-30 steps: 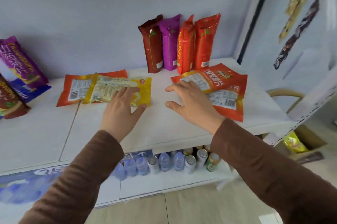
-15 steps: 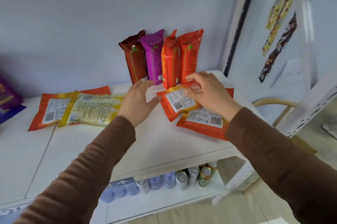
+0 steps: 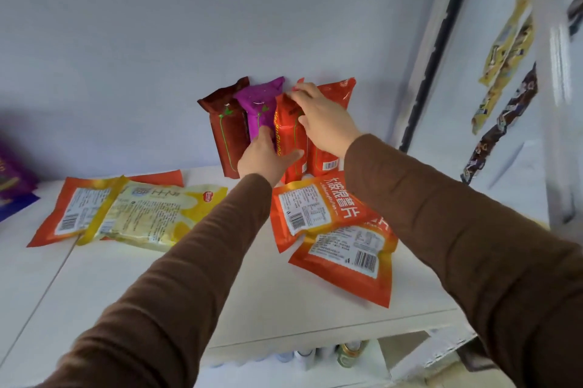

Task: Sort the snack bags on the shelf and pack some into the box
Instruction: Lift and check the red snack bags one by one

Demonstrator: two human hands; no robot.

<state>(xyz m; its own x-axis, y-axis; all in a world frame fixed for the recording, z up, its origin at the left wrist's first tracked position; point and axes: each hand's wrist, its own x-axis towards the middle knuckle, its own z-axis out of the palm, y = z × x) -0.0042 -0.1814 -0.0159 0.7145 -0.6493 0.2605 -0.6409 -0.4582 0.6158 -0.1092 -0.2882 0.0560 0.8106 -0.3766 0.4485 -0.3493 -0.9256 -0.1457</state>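
Four snack bags stand against the back wall of the white shelf (image 3: 284, 308): a brown bag (image 3: 225, 132), a purple bag (image 3: 258, 100), a narrow orange bag (image 3: 288, 141) and a red bag (image 3: 331, 157). My right hand (image 3: 321, 119) grips the top of the narrow orange bag, fingers over its upper edge and thumb on its front. My left hand (image 3: 265, 157) reaches to the foot of the same bags, fingers straight against the purple bag and thumb spread across the orange one. Two flat orange bags (image 3: 303, 207) (image 3: 347, 261) lie under my right forearm.
To the left lie a flat orange bag (image 3: 71, 211) and a yellow bag (image 3: 157, 214) overlapping it. Purple bags (image 3: 12, 176) sit at the far left edge. Cans (image 3: 347, 353) stand on the lower shelf. Hanging snack strips (image 3: 504, 40) are on the right wall.
Both hands left the flat bags and rose to the standing bags at the back. The right hand took hold of the narrow orange bag's top; the view tilted up and to the right.
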